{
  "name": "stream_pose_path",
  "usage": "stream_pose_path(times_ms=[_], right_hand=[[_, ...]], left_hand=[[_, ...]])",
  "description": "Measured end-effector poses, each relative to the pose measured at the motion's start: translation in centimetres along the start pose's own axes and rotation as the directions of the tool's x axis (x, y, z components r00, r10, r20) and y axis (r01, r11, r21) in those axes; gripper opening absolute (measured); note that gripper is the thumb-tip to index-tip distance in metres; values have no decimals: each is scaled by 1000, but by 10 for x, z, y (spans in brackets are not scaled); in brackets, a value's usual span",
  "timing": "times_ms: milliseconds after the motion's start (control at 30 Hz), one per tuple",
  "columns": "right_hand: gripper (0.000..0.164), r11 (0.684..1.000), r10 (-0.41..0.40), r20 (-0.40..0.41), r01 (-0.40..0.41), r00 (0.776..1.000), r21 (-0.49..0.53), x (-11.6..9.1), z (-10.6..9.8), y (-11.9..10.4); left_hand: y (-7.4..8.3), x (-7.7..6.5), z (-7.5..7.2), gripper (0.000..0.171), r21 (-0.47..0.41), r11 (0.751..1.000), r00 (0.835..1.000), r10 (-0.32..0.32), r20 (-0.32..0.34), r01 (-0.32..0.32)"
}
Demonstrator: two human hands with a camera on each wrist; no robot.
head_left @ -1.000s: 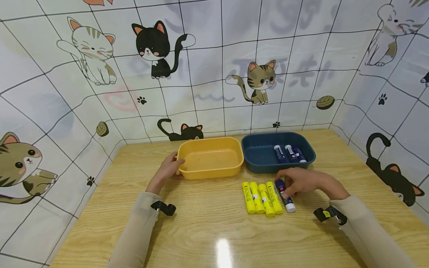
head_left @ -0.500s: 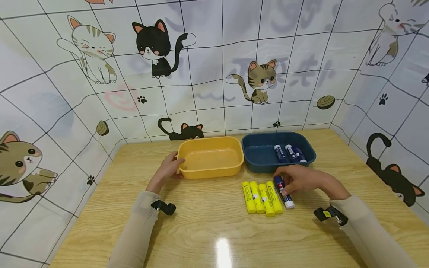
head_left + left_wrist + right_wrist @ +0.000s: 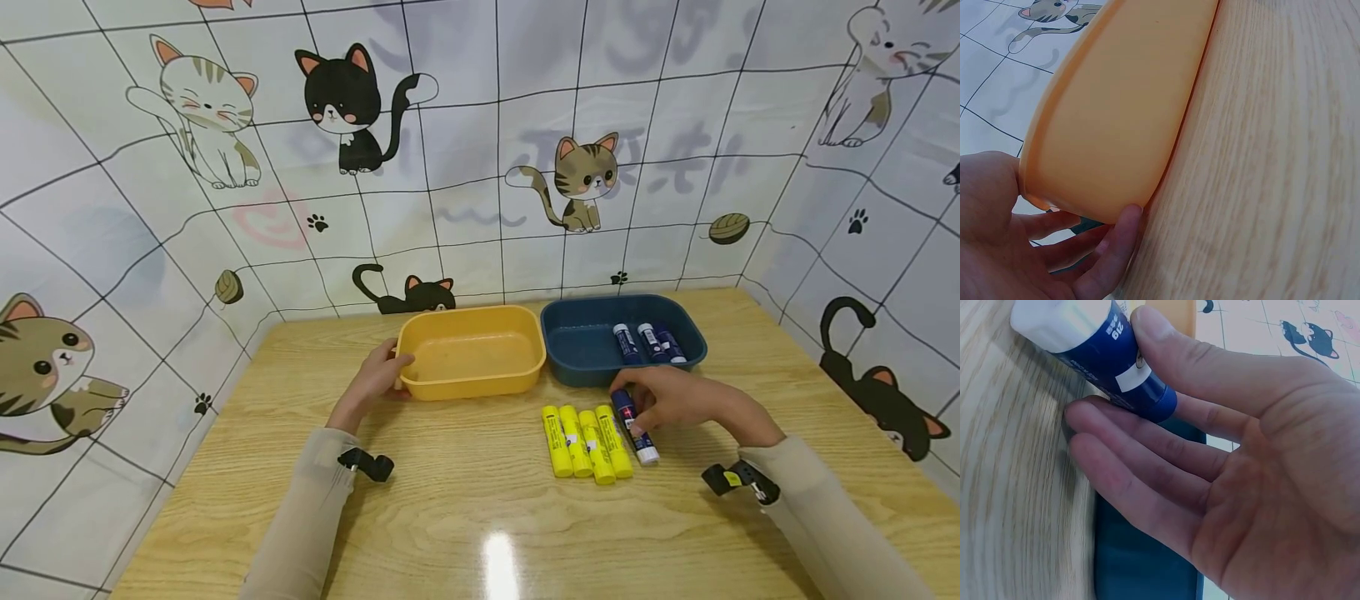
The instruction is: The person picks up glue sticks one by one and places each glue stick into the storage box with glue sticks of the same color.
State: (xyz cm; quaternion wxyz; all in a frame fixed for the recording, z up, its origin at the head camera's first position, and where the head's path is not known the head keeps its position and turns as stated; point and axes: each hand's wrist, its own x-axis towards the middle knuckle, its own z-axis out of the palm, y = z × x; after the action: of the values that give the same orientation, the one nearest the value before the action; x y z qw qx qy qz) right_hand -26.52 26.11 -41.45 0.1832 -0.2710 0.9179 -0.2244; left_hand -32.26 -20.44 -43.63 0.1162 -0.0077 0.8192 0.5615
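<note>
Between thumb and fingers my right hand (image 3: pixel 667 398) pinches a dark blue glue stick (image 3: pixel 1107 362) with a white end, just in front of the blue bin (image 3: pixel 585 367). The stick slants, its white end (image 3: pixel 647 456) toward me. My left hand (image 3: pixel 375 372) grips the left end of the yellow bin (image 3: pixel 472 387), thumb over the rim; in the left wrist view the fingers (image 3: pixel 1113 256) curl against its outer wall. Several yellow glue sticks (image 3: pixel 587 446) lie side by side to the left of the held one. Three blue glue sticks (image 3: pixel 649 344) with white ends lie inside the blue bin.
Both bins stand side by side toward the back of the wooden table (image 3: pixel 420 508). A wall covering (image 3: pixel 480 192) with cats and grid lines rises behind and at both sides. Each wrist carries a small black camera strap (image 3: pixel 366 464).
My right hand has shifted slightly away from me and left, drawing the blue glue stick a little toward the blue bin. My left hand and both bins stay put.
</note>
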Motion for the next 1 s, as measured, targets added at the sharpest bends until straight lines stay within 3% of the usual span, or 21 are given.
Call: stream_pose_path(times_ms=[200,1000], right_hand=[[58,1000,-5,-14,5,1000,2,0,0,-1],[61,998,-10,-62,14,998,63,0,-1,-3]], left_hand=[[16,-15,2,57,0,1000,1000,-10,16,10],[15,-15,2,57,-8,1000,1000,-4,13,4]])
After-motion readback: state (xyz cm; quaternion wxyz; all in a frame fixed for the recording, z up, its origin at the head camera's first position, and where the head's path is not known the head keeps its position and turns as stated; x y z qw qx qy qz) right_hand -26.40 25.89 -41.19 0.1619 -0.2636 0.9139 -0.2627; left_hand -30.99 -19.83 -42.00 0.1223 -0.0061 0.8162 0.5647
